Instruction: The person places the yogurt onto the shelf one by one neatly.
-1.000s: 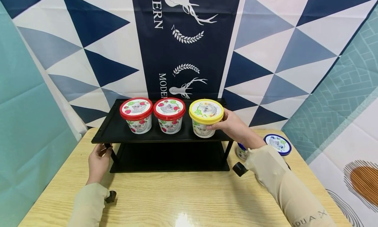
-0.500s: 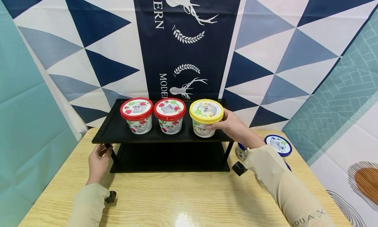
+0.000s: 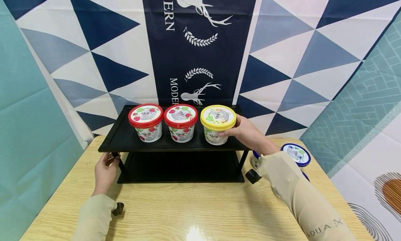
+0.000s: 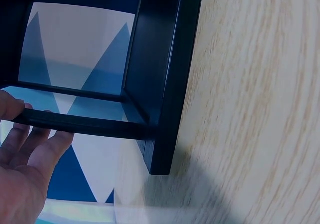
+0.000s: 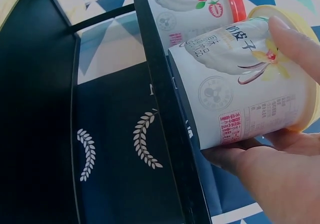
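Note:
A black two-tier shelf (image 3: 117, 136) stands on the table. My right hand (image 3: 250, 133) grips a yellow-lidded paper tub (image 3: 215, 138) at the right of its top board, thumb in front and fingers behind. The right wrist view shows vanilla-flower print on this tub (image 5: 250, 79), its base at the board's edge; whether it bears fully on the board I cannot tell. Two red-lidded tubs (image 3: 146, 116) with berry print sit upright to its left, apart from it. My left hand (image 3: 104, 173) holds the shelf's front left post (image 4: 90, 124) between thumb and fingers.
Blue-lidded tubs (image 3: 296, 154) stand on the table right of the shelf, partly hidden by my right forearm. The wooden table (image 3: 175, 209) extends in front. A patterned cloth (image 3: 125, 32) hangs close behind the shelf.
The yellow-lidded tub has shifted slightly left towards the red-lidded ones, with my right hand on it. My left hand stays on the post. The head view has turned very slightly.

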`<action>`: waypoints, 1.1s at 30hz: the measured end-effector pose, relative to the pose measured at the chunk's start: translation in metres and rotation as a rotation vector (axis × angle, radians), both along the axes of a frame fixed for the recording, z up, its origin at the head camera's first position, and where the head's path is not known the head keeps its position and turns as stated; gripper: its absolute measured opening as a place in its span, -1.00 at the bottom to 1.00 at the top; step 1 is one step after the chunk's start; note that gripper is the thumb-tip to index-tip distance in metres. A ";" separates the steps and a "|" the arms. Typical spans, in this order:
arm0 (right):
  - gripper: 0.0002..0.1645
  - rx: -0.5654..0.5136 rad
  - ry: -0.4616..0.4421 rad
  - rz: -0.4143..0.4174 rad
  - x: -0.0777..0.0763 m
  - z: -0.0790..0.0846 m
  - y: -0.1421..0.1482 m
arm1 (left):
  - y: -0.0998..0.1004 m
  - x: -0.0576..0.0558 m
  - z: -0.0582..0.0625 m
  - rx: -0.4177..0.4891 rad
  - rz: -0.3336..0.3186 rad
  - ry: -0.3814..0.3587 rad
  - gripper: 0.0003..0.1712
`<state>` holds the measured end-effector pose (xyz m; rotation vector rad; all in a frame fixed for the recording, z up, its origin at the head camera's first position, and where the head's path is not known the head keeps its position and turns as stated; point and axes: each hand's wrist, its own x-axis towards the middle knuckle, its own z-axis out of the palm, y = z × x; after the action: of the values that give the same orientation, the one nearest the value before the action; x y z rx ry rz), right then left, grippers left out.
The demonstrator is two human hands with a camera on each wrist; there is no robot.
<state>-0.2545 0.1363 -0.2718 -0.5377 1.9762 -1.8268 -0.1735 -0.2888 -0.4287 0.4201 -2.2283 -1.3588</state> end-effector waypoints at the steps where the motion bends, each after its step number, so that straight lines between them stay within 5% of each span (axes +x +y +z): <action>1: -0.07 -0.001 0.001 0.001 -0.001 0.000 0.000 | 0.000 0.000 0.000 0.001 -0.001 0.002 -0.67; 21: -0.04 -0.003 -0.015 -0.034 -0.008 -0.006 -0.001 | 0.000 0.000 -0.003 0.003 -0.006 0.040 -0.69; 33: -0.03 -0.003 -0.024 -0.031 -0.009 -0.006 -0.001 | -0.001 0.000 -0.002 -0.003 -0.001 0.001 -0.67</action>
<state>-0.2632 0.1350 -0.2778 -0.4860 1.9771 -1.8466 -0.1737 -0.2896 -0.4307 0.4169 -2.2300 -1.3557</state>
